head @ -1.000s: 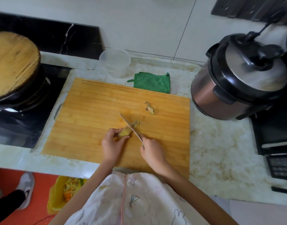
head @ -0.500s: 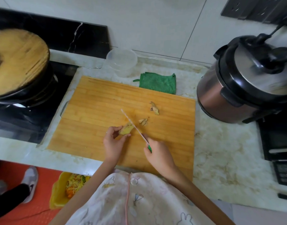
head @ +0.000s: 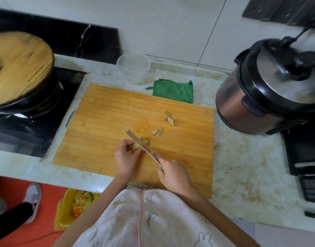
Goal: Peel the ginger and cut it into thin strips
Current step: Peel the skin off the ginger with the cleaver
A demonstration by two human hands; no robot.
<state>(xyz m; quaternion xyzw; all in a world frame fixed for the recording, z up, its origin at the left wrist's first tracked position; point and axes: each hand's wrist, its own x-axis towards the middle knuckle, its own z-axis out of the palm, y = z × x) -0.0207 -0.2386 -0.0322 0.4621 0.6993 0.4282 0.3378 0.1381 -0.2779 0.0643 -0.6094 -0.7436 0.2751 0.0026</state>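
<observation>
A small yellowish piece of ginger [head: 137, 145] sits near the middle of the wooden cutting board [head: 107, 122]. My left hand [head: 126, 157] pinches it between thumb and fingers. My right hand [head: 174, 175] grips the green handle of a knife [head: 140, 143], whose blade lies across the ginger and points up and to the left. Peel scraps [head: 157, 133] lie just right of the blade. Another scrap of ginger [head: 169, 118] lies farther back on the board.
A pressure cooker [head: 270, 90] stands right of the board, a green cloth [head: 172, 90] and a clear plastic tub [head: 133, 67] behind it. Left is a stove with a wok under a wooden lid [head: 17, 68]. A yellow bin [head: 71, 207] sits on the floor.
The knife has cut a scrap away, and it now lies on the board right of the blade. The blade lies across the ginger again. My head has shifted a little.
</observation>
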